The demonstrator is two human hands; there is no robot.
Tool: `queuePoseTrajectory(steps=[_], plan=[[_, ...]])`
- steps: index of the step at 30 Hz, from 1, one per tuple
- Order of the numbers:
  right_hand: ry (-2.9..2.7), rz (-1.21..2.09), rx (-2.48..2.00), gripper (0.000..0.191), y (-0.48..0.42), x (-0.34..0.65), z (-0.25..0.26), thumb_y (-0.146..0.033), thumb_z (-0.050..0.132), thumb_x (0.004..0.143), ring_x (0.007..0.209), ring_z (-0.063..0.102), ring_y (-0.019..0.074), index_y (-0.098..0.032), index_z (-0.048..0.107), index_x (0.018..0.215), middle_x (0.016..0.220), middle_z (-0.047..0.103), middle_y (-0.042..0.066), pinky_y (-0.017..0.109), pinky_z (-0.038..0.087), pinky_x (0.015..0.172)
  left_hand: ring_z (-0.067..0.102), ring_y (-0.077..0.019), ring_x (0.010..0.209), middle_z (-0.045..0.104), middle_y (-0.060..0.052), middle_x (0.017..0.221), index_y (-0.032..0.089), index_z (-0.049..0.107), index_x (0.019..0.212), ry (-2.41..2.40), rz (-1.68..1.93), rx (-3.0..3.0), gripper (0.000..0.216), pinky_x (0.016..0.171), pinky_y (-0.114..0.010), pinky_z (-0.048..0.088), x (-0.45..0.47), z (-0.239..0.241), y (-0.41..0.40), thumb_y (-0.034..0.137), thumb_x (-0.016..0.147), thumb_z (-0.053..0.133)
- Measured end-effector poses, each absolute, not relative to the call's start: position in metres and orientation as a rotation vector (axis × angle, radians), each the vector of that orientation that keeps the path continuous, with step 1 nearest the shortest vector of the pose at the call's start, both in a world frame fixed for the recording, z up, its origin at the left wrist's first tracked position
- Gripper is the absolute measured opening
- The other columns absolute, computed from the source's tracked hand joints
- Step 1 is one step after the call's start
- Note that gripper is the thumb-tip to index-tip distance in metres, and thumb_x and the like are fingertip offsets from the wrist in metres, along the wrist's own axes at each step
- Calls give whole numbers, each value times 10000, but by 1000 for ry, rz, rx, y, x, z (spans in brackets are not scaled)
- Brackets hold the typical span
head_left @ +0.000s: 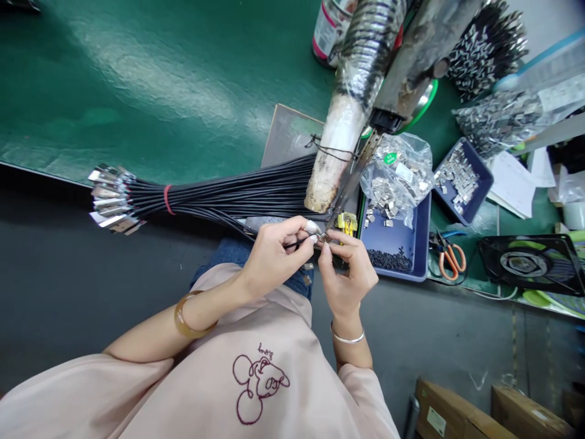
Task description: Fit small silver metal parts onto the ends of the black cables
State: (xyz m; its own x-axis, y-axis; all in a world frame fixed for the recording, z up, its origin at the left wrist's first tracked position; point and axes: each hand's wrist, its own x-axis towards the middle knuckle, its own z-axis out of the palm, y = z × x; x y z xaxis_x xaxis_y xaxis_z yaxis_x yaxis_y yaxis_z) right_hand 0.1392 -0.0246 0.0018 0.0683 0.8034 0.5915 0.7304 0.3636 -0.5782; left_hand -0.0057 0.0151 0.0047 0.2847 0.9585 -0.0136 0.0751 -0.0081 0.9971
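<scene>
My left hand [274, 253] is closed, its thumb and a white-covered fingertip pinching the end of a black cable [295, 244]. Close against it, my right hand [348, 268] pinches a small metal connector shell [325, 238] at that cable end. Whether the shell is seated on the cable cannot be made out. Behind my left hand lies a bundle of black cables [228, 194], tied with a red band [169, 200] and with metal connectors [114, 198] at its left end. A soldering iron [354, 177] points down just beyond my fingers.
A wrapped duct [336, 131] hangs low over the bench [159, 79]. On the right are a blue tray [420, 244] with a bag of metal shells [397, 177], a smaller tray [485, 183], orange-handled pliers [452, 262] and a black fan [525, 263]. Cardboard boxes [457, 411] stand below.
</scene>
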Motion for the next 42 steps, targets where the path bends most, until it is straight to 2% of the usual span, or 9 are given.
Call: queuePoseTrajectory(steps=[6,10,13,17,20,23,28,33,42], plan=[[-1590,101,-1395,134,-30,145,-1,-151,614,919,841,752,163,-247,614,1012,992,763,34,279,610,669,536,-86,603,606,-1,693,148,644,825,1019,930,1347,73,549,-183,421,-7,7,17,167,857,582],[-1677,-125,-1445,157,-33,149,-1,-209,666,907,521,640,104,-257,645,1055,710,710,-35,225,512,545,477,-77,561,536,18,630,139,623,761,966,879,1331,73,542,-191,409,-11,10,20,148,820,581],[-1877,-145,-1478,106,-32,147,1,-216,672,904,458,547,81,-233,672,1008,573,616,-61,214,454,542,438,-69,544,515,26,620,132,629,767,924,828,1363,73,525,-190,381,-13,9,21,136,806,568],[-1841,309,-1507,110,-38,149,8,-247,607,935,415,431,58,-208,637,836,543,543,-72,203,363,458,380,-58,519,460,50,572,131,651,760,778,685,1436,72,482,-177,308,-23,10,25,109,770,583],[-1587,583,-1471,190,-46,164,19,-332,585,950,384,373,64,-212,620,807,522,503,-84,205,288,389,460,-72,546,567,20,609,129,705,783,560,526,1407,82,505,-180,359,-34,13,32,132,780,624],[-1453,376,-1585,187,-48,181,30,-327,590,951,410,400,73,-207,666,829,534,509,-74,216,292,411,525,-89,552,646,-18,634,125,736,766,427,394,1390,93,527,-194,413,-41,15,38,193,798,682],[-2039,-23,-1758,144,-38,185,31,-284,616,948,477,482,76,-194,708,884,573,578,-54,226,352,514,603,-112,572,703,-51,673,116,720,765,464,443,1314,89,525,-193,452,-36,14,37,190,801,685],[-2339,-505,-1820,190,-35,179,25,-225,531,989,475,509,101,-176,687,891,654,684,-3,269,292,523,663,-127,622,737,-62,707,106,690,748,523,496,1299,81,558,-186,487,-27,10,33,160,800,659],[-2331,-428,-2002,238,-35,179,32,-258,493,1005,505,546,116,-169,674,878,688,706,26,275,282,525,711,-152,660,758,-85,725,103,670,760,550,510,1290,146,631,-214,547,-26,3,31,235,823,665]])
